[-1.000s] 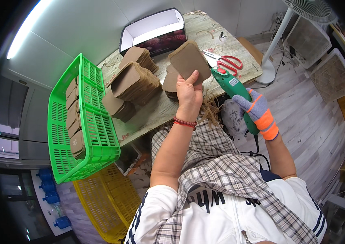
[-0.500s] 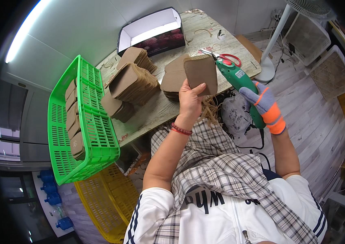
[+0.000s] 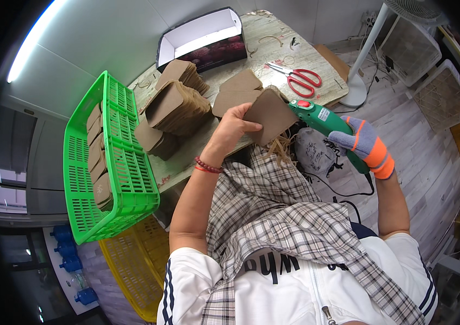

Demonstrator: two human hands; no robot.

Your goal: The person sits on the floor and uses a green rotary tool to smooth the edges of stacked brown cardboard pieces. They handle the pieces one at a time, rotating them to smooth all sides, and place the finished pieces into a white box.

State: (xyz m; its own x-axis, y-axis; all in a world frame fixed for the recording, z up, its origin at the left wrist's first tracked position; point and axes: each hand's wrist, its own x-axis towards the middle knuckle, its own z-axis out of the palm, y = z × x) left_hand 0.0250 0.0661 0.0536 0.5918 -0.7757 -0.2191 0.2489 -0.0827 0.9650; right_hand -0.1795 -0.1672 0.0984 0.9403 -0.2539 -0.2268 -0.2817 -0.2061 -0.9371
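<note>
My bare left hand [image 3: 234, 128] pinches a flat brown pad with rounded corners [image 3: 274, 115], thumb on top, over the table's front edge. In a grey and orange glove, my right hand [image 3: 368, 145] is wrapped round a green corded handheld power cutter [image 3: 321, 117] with a red button. Its front end meets the pad's right edge; the blade itself is hidden. Beside my left hand lie more brown pads [image 3: 235, 98] of the same shape. Thicker stacks of pads [image 3: 174, 111] stand farther left. Red-handled scissors [image 3: 303, 81] lie just beyond the cutter.
A green plastic crate [image 3: 132, 146] holding brown pads stands left of the table [image 3: 265, 32], above a yellow crate [image 3: 132, 260]. An open box [image 3: 208, 51] sits at the back. Trimmed strips [image 3: 279, 149] hang by my lap, near a clear plastic bag [image 3: 314, 149]. A fan [image 3: 357, 81] stands right.
My left hand has shifted left and lower, and the pad is turned to a slant. The cutter has swung right and down, uncovering the scissors and staying at the pad's edge.
</note>
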